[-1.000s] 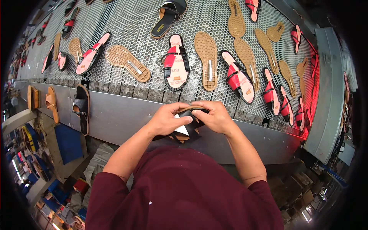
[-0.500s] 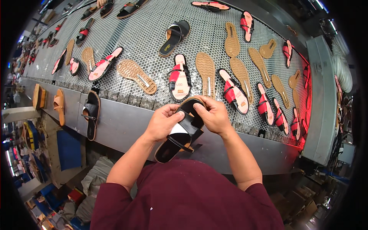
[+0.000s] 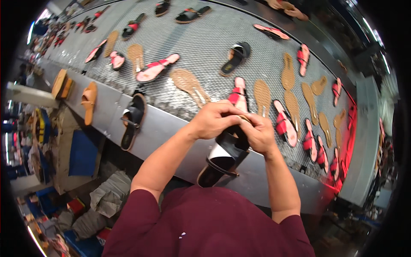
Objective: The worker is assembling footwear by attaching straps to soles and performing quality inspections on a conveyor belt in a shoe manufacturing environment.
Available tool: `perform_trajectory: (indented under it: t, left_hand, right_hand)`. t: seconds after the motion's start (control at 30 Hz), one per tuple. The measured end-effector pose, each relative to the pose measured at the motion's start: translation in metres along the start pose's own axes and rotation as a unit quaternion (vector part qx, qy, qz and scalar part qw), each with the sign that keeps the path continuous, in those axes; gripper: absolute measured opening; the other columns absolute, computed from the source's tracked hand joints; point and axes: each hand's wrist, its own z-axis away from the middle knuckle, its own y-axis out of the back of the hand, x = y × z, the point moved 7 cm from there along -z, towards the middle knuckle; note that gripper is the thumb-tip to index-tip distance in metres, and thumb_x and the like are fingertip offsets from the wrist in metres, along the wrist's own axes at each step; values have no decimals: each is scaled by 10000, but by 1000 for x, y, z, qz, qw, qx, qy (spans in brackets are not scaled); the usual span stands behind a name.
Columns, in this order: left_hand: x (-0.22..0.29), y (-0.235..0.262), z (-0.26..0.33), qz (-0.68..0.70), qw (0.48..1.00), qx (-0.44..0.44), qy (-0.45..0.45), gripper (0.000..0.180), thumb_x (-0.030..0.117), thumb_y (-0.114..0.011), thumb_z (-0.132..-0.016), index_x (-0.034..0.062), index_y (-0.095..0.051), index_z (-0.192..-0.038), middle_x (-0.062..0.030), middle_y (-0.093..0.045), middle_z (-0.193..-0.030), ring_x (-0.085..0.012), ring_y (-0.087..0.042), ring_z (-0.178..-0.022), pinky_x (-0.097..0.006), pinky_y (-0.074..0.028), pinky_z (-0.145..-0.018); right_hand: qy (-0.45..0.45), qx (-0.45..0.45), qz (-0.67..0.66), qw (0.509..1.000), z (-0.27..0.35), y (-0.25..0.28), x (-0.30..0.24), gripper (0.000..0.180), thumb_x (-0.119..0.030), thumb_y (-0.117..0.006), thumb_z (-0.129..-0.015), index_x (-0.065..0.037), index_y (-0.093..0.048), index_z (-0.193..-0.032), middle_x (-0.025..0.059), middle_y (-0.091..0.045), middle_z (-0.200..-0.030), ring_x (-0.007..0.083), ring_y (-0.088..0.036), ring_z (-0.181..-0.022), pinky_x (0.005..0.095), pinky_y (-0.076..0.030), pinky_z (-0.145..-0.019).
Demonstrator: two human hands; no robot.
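Observation:
A black sandal (image 3: 229,147) with a white patch on its wide strap and a thin buckled strap is held in front of my chest, its near end pointing toward me. My left hand (image 3: 216,121) is closed, thumb and fingers pinching at the sandal's far end. My right hand (image 3: 260,135) grips the same end from the right side, fingers closed. Both thumbs nearly meet there, so that end is mostly hidden. Just beyond my hands lies a pink-and-red sandal (image 3: 239,92), partly covered by them, beside a tan sole (image 3: 262,95).
A perforated metal conveyor (image 3: 205,47) carries several sandals and tan soles. On its metal ledge (image 3: 165,152) rest another black sandal (image 3: 133,120), a tan sandal (image 3: 89,103) and a brown brush-like block (image 3: 63,85). Red light glows by a grey housing (image 3: 364,141). Another person's hands (image 3: 293,10) show at top right.
My left hand has moved from the sandal's strap to its far end, joining the right. The view has turned, shifting the conveyor items rightward, and another person's hands now show at top right.

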Motion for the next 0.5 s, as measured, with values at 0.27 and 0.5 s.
perform_trajectory:
  t: [0.27, 0.5]
  left_hand:
    - [-13, 72, 42, 3, 991, 121, -52, 153, 45, -683, -917, -27, -710, -1049, -68, -666, -963, -114, -639, -834, -242, -513, -734]
    - [-4, 112, 68, -77, 964, 213, -142, 139, 66, -692, -912, -21, -705, -1020, -98, -679, -936, -124, -638, -773, -260, -514, -684]
  right_hand:
    - [-24, 38, -51, 998, -21, -69, 0, 227, -83, -600, -977, 40, -679, -1151, 49, -717, -963, 77, -635, -844, 230, -510, -745]
    - [11, 16, 46, 999, -52, -108, -17, 195, -75, -592, -970, 50, -698, -1076, 35, -703, -871, 61, -602, -761, 221, -488, -674]
